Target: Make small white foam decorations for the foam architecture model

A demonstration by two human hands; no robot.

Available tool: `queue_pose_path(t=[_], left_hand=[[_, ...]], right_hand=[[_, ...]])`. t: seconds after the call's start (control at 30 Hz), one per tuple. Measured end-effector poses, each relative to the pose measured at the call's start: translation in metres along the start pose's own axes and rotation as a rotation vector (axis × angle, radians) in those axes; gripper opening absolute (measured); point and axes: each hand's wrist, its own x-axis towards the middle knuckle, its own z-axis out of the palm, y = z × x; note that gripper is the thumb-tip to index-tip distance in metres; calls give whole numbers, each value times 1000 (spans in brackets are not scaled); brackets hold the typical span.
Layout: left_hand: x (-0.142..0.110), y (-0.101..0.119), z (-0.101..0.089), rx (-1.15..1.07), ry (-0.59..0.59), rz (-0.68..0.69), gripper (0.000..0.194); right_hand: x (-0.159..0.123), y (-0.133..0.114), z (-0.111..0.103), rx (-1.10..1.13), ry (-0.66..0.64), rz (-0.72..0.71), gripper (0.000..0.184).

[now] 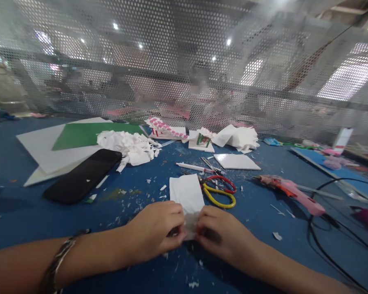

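Observation:
A white paper strip point(186, 192) lies on the blue table point(24, 212), running away from me. My left hand point(158, 230) and my right hand point(222, 234) meet at its near end, fingers curled and pinching the paper's edge between them. A bracelet sits on my left wrist. Scissors point(218, 190) with red and yellow handles lie just right of the strip, touching its far corner.
A black phone point(82, 175) lies left, with white and green sheets point(79, 136) and a heap of paper scraps point(129, 148) behind. A pink glue gun point(290, 192) with black cables rests right. A pen point(193, 167), a white card point(236, 161) and paper crafts lie beyond, before a perforated screen.

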Motion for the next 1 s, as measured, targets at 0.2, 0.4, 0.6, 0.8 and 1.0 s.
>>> queue_pose_path(t=[0.2,0.4,0.6,0.8,1.0], left_hand=[[0,-1,-1,15,-42,-28,12],[1,-2,-1,8,-59,-39,12],[2,-3,-7,49,-100,21,3],[2,-7,-15,33,-173,176,12],[1,-8,-11,-9,-150,110,12]], right_hand=[[4,-2,5,24,69,84,7],[3,-2,5,-25,30,103,7],[2,1,6,-164,2,-35,6],[0,2,-6,-78,-89,-119,10],[-1,3,-7,60,-113,0,8]])
